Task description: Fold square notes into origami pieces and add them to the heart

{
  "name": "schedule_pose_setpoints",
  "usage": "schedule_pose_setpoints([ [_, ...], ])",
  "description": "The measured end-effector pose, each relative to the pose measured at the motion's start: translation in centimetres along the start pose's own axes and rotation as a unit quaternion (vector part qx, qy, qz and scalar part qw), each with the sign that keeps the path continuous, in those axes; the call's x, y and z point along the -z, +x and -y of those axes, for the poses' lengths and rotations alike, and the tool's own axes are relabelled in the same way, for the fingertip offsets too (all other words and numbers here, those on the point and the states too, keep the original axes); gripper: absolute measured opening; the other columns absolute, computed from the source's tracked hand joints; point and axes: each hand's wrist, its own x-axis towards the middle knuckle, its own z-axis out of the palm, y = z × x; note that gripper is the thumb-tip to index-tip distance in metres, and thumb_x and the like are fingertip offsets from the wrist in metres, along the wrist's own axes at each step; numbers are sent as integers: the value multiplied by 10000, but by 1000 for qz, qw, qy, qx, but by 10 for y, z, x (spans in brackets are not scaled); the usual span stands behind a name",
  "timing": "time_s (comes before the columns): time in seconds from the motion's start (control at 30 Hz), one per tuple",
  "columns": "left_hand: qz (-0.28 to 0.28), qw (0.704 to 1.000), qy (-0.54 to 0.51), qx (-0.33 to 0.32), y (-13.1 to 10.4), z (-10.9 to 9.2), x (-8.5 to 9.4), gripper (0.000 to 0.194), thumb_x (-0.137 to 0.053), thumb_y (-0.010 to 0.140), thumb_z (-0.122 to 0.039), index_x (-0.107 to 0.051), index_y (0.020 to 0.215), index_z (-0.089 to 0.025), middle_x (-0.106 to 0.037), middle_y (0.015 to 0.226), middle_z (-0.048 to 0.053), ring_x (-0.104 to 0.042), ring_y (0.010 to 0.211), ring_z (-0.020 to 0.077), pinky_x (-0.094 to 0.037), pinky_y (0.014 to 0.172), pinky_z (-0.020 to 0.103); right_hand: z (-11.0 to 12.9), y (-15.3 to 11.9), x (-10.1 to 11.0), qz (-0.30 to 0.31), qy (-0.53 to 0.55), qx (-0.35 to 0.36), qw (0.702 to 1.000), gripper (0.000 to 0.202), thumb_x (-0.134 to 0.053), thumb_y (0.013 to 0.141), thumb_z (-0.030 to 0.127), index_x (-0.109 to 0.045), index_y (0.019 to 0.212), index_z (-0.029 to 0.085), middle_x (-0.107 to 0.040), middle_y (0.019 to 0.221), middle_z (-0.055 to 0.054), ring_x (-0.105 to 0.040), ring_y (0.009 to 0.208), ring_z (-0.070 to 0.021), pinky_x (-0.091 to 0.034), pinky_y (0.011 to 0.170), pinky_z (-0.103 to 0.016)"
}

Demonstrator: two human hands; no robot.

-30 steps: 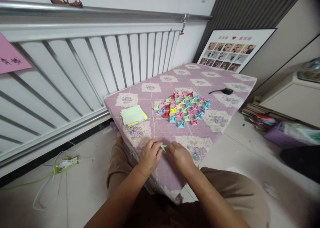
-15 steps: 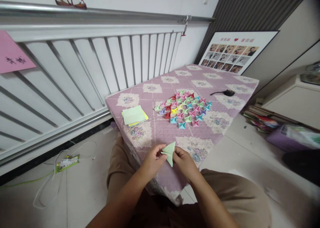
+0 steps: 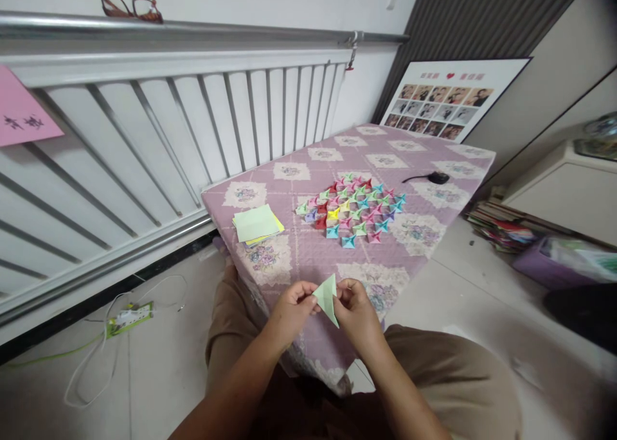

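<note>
A pale green piece of paper (image 3: 327, 298), folded to a triangle, is held just above the near end of the table. My left hand (image 3: 293, 311) pinches its left corner between thumb and fingers. On the other side, my right hand (image 3: 355, 308) grips the right edge, thumb in front and fingers partly hidden behind. Beyond my hands lie many small folded paper pieces (image 3: 359, 212) in several colours, set out in slanting rows. To the left sits a stack of square paper sheets (image 3: 257, 224), pale green on top with yellow showing beneath.
A purple floral cloth covers the table (image 3: 308, 260). A black cabled device (image 3: 438, 178) lies toward its right side. The white radiator (image 3: 193, 125) runs along the left, with glasses (image 3: 131, 8) on the pipe above. A power strip (image 3: 130, 319) and cables are on the floor.
The green paper has gone from a creased shape with an opened flap to a flatter triangle. My right fingers have shifted upward along its edge. The view has moved slightly.
</note>
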Motion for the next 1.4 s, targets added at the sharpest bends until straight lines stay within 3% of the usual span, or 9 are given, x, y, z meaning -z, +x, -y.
schedule_pose_setpoints([
  [0.1, -11, 999, -44, 30, -1, -1, -1, 171, -645, 732, -257, -620, 854, -140, -607, 667, -5, -533, 591, 91, -398, 599, 224, 5, -5, 3, -17, -98, 49, 994, 161, -551, 805, 316, -419, 858, 241, -537, 652, 49, -505, 550, -124, -396, 535, -241],
  [0.23, -5, 993, -97, 61, -3, -3, 0, 257, -714, 687, -328, -620, 828, -135, -595, 646, -11, -516, 575, 78, -394, 592, 220, 14, -10, 8, 47, -171, 87, 980, 105, -460, 869, 291, -512, 814, 220, -579, 700, 15, -529, 631, -130, -416, 616, -248],
  [0.47, -16, 991, -113, 76, -5, -4, 3, 337, -779, 627, -379, -634, 807, -133, -600, 649, -9, -520, 574, 76, -400, 598, 226, 23, -11, 14, 153, -156, 80, 973, 205, -450, 898, 264, -620, 1006, 226, -646, 891, -21, -581, 785, -148, -446, 742, -265],
  [0.87, -11, 986, -138, 95, -6, -3, 5, 413, -812, 600, -398, -683, 875, -118, -616, 687, 7, -521, 595, 80, -419, 631, 247, 31, -10, 14, 217, -164, 98, 957, 239, -449, 887, 208, -682, 937, 233, -645, 939, -33, -569, 878, -167, -433, 809, -273],
  [1.07, -15, 982, -161, 97, -7, 2, 5, 394, -814, 612, -403, -672, 853, -127, -631, 717, 13, -540, 619, 88, -430, 644, 246, 32, -10, 21, 247, -137, 61, 957, 278, -454, 916, 319, -642, 1102, 233, -645, 1032, -49, -576, 954, -184, -442, 883, -307],
  [1.17, -11, 979, -171, 109, -7, 5, 7, 394, -814, 621, -400, -658, 861, -129, -635, 723, 15, -554, 620, 95, -439, 646, 252, 29, -9, 29, 283, -109, 35, 952, 354, -534, 873, 384, -611, 1181, 227, -636, 1076, -63, -580, 957, -199, -464, 875, -330],
  [1.3, -3, 974, -193, 122, -8, 7, 8, 388, -817, 623, -384, -630, 859, -140, -623, 698, 4, -556, 600, 95, -438, 633, 249, 19, -10, 33, 272, -121, 8, 955, 609, -754, 668, 338, -575, 1239, 225, -628, 1076, -64, -588, 852, -192, -499, 775, -316],
  [1.4, 3, 974, -189, 120, -9, 6, 7, 386, -810, 630, -387, -615, 857, -145, -609, 689, -2, -548, 593, 93, -434, 626, 245, 19, -12, 27, 253, -144, 51, 955, 526, -736, 679, 257, -602, 1188, 240, -631, 1073, -52, -584, 927, -201, -477, 844, -319],
])
